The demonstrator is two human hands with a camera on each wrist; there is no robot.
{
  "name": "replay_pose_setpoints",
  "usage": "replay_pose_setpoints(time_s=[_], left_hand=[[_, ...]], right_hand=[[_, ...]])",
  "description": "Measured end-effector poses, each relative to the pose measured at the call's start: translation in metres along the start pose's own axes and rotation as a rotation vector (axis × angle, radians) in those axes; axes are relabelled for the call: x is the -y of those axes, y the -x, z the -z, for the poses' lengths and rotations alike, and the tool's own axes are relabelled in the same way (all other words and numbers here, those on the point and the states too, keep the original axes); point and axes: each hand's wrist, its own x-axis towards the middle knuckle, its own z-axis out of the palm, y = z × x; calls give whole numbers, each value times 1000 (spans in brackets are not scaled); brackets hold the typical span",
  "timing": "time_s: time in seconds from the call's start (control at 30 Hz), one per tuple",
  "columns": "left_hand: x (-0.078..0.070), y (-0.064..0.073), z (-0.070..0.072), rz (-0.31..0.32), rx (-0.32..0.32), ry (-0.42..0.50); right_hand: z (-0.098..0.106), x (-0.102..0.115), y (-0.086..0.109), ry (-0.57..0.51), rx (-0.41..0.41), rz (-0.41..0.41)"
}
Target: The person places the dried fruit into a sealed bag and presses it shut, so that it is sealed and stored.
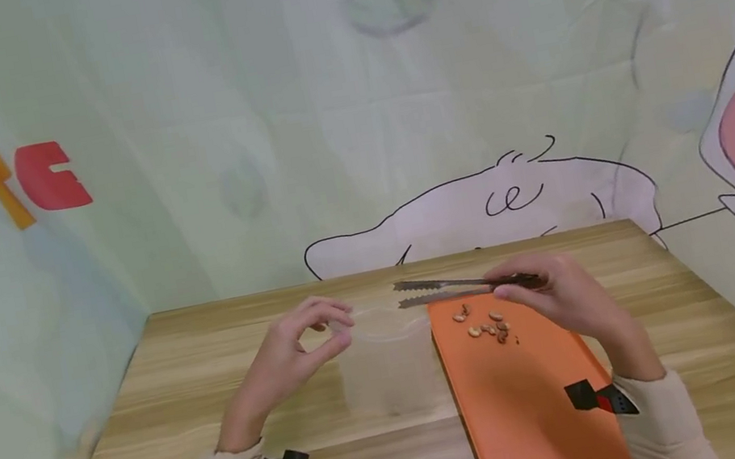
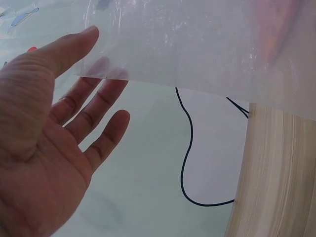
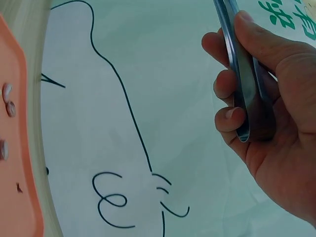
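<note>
My left hand (image 1: 298, 340) pinches the edge of a clear plastic bag (image 1: 391, 365) between thumb and fingers. In the left wrist view the thumb lies on the near side of the plastic bag (image 2: 212, 49), with fingertips showing through it from behind. My right hand (image 1: 563, 293) grips metal tongs (image 1: 443, 282), their toothed tips pointing left, apart, over the bag's upper right. Fingers and thumb wrap the bent end of the tongs (image 3: 249, 94) in the right wrist view. Several small nuts (image 1: 496, 315) lie on an orange tray (image 1: 533, 414) below the right hand.
The wooden table (image 1: 215, 371) carries the tray right of the bag. A printed cloth backdrop (image 1: 245, 120) with drawings and letters rises behind the table and along both sides. Wrist cameras sit on both cuffs.
</note>
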Motion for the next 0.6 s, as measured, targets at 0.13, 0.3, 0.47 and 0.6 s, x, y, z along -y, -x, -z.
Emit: replay_pose_setpoints(time_s=[0.13,0.3,0.47,0.6], left_hand=[[3,1,1,-15,-6,-14],[5,3,2,-6,1,-11],[5,2,4,3,7,-4],[4,2,6,10,12,-2]], right_hand=[[7,-8,5,19,-1,-45],[14,-23,12,134,3,-123],[15,-43,17,213,47,-224],[9,-64,22,269,108,-310]])
